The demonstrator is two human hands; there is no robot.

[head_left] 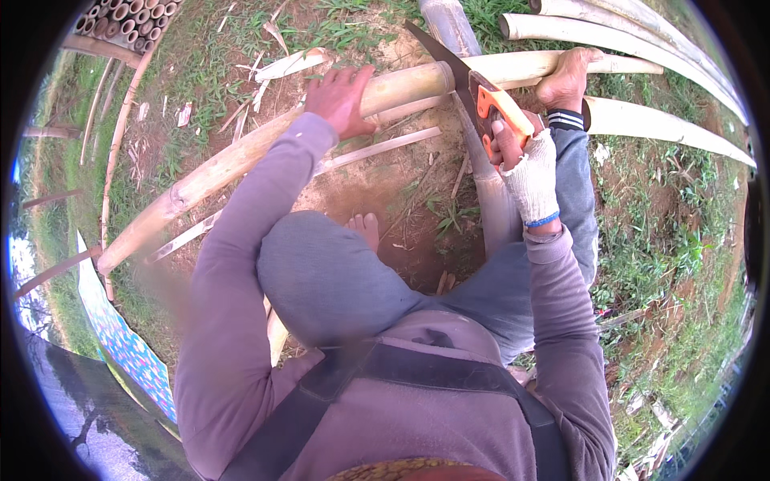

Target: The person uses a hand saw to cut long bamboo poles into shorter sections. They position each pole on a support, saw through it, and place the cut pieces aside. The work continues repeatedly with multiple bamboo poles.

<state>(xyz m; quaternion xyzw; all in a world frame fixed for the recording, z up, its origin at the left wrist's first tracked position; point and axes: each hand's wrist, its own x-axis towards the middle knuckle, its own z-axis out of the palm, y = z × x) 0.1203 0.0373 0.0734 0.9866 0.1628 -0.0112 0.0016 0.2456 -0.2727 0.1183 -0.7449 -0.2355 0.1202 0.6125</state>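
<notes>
A long pale bamboo pole (195, 186) slants up from the left to the middle. My bare left hand (341, 100) is wrapped over it from above, a little short of the saw. My right hand (521, 156), in a white knit glove with its fingertips uncovered, grips the orange handle (504, 104) of a handsaw. The dark saw blade (449, 60) stands across the bamboo, touching it or close beside it. Beyond the blade, a bamboo length (521, 67) runs right; I cannot tell whether it is the same pole. My right foot (565, 78) presses on that length.
A greyish bamboo log (491, 200) lies under the pole, pointing away from me. Thick bamboo poles (609, 32) lie at the far right, and a stack of cut bamboo (128, 20) sits at the far left. Split strips (377, 151) and sawdust cover the ground near my left foot (365, 230).
</notes>
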